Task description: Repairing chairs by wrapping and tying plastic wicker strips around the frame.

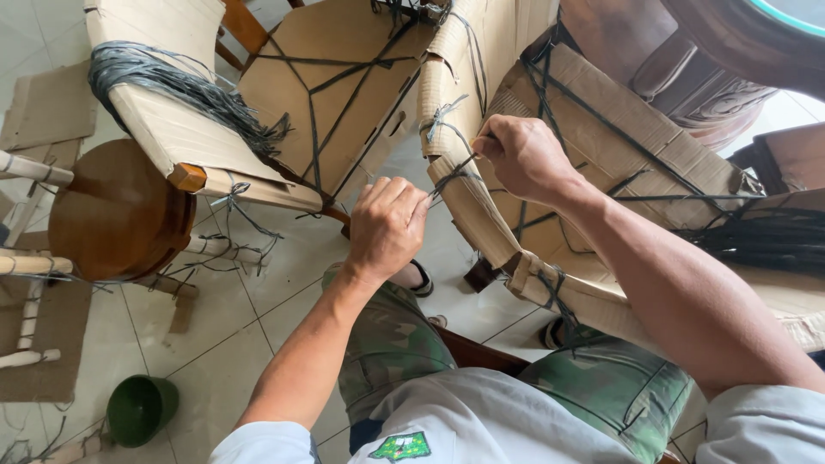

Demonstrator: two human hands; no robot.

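Over the cardboard-wrapped chair point(550, 155), both hands' point(387, 225) grips clamp dark string point(454, 172).

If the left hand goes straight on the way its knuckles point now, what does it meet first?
Most likely the cardboard-wrapped chair arm, just ahead of the left hand, where the dark strap it pulls is tied. Depth is unclear from this view.

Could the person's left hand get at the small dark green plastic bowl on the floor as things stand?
Probably not straight away: the left hand is clenched on the dark strap, and the green bowl lies low beside the left elbow, though nothing blocks the way.
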